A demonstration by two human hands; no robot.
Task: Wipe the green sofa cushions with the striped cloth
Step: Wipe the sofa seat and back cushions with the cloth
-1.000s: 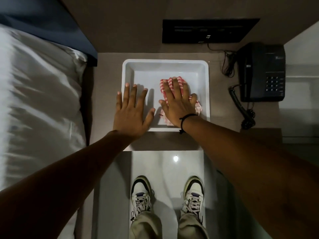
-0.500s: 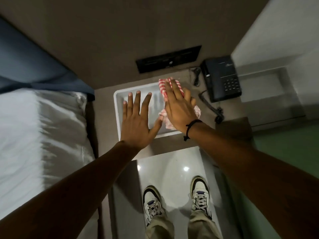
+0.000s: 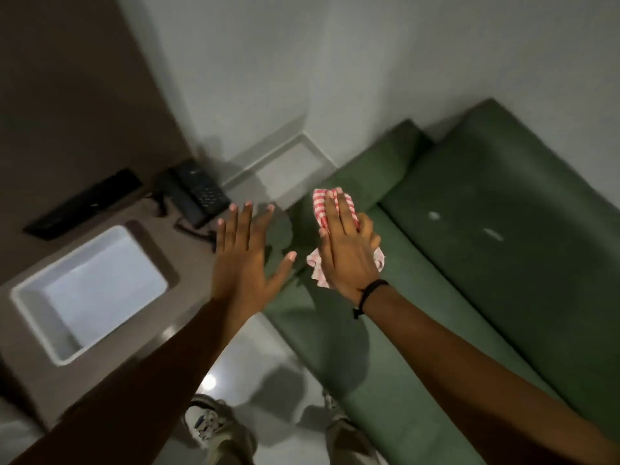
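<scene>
The red-and-white striped cloth is held under my right hand, which hovers over the left end of the green sofa. The cloth's edges stick out past my fingertips and below my palm. My left hand is flat and empty with fingers spread, just left of the right hand, above the gap between the bedside table and the sofa. The sofa's dark green seat cushion has two small pale specks on it and stretches to the right.
An empty white tray sits on the brown bedside table at the left. A black telephone and a dark wall panel lie beyond it. My two shoes stand on glossy floor below.
My right hand has lifted the striped cloth out of the white tray and carried it right, over the green sofa. The left hand moved along with it, and my view turned right.
</scene>
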